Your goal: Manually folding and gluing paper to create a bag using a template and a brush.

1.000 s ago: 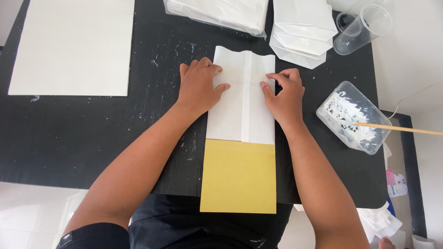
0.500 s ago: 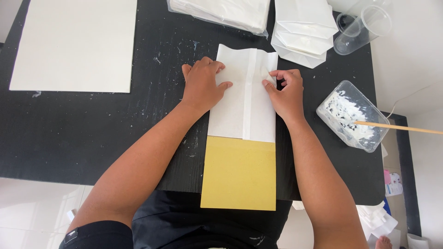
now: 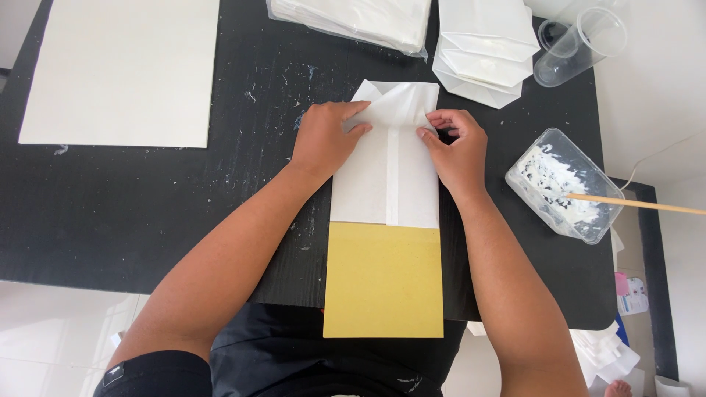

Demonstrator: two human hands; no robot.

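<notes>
Centrally on the black table (image 3: 147,206), the white paper bag (image 3: 386,176) lay over a yellow card (image 3: 382,279). The left hand (image 3: 323,140) pressed flat on its far corner fold; the right hand (image 3: 456,143) pinched the far edge. Uneven pressure could likely skew the crease, or the bag might slide off the card.

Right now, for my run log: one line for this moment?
left hand pressing white paper | right hand pinching top fold | yellow card beneath
</notes>
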